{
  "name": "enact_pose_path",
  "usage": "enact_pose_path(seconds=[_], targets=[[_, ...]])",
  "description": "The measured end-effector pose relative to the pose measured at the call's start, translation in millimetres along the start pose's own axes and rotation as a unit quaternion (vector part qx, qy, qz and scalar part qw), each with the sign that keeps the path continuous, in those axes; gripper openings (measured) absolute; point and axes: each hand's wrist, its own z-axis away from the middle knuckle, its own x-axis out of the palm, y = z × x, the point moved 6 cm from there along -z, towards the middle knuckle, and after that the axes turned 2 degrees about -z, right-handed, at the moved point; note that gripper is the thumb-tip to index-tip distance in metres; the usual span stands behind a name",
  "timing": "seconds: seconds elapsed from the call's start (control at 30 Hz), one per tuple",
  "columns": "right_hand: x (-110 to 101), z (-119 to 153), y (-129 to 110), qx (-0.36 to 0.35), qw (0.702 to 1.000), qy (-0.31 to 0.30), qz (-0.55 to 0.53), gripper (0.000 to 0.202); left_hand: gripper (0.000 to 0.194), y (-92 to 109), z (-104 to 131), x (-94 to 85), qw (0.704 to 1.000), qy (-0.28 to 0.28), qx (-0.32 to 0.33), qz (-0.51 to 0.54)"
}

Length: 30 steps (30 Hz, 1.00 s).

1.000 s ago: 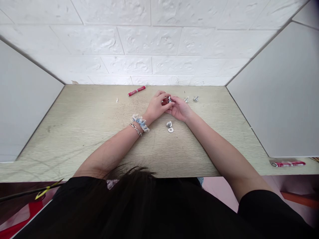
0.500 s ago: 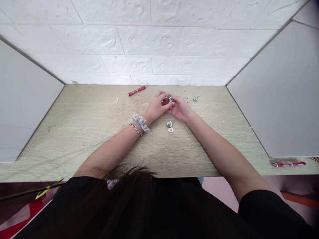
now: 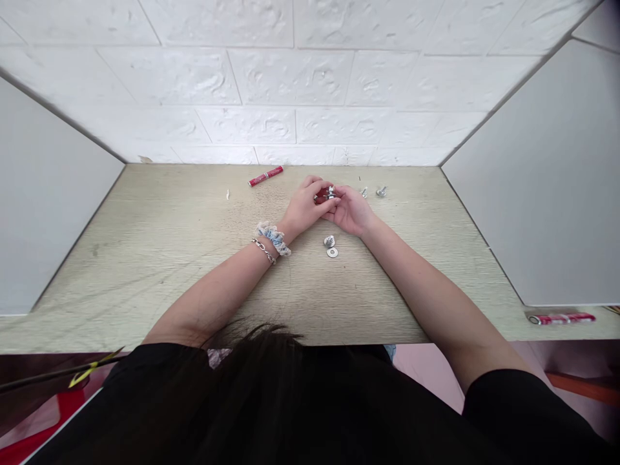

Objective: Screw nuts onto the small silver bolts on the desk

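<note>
My left hand and my right hand meet above the middle of the table. Between their fingertips is a small shiny metal bolt, with a flat dark-edged disc, like a washer, across it. Fingers of both hands are closed on it and partly cover it. Nearer to me, below the hands, a bolt stands on the tabletop beside a flat round washer. Just beyond my right hand lie another bolt, partly hidden by that hand, and one more silver bolt.
A red tube lies near the white brick wall; a second red tube is at the right front edge. A small white scrap lies to the left. Grey panels flank the wooden table.
Both hands stay in the same place, the fingers shifting only very slightly around the bolt. Everything on the table lies as before.
</note>
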Motion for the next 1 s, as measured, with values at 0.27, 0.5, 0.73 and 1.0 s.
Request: enact_pose_path(seconds=[0.27, 0.5, 0.73, 1.0], targets=[[3.8, 2.1, 0.3, 0.000, 1.000, 0.011, -0.009, 0.020, 0.029, 0.3, 0.5, 0.8, 1.000, -0.009, -0.009, 0.004], [2.6, 1.7, -0.2, 0.007, 1.000, 0.011, -0.012, 0.035, 0.027, 0.9, 0.4, 0.6, 1.000, -0.004, 0.000, -0.007], [2.9, 1.5, -0.1, 0.000, 1.000, 0.004, -0.009, 0.027, 0.027, 0.9, 0.8, 1.1, 1.000, -0.012, -0.009, -0.001], [3.2, 2.1, -0.7, -0.004, 1.000, 0.029, -0.007, 0.027, 0.027, 1.6, 0.9, 3.8, 1.000, -0.031, -0.005, 0.003]])
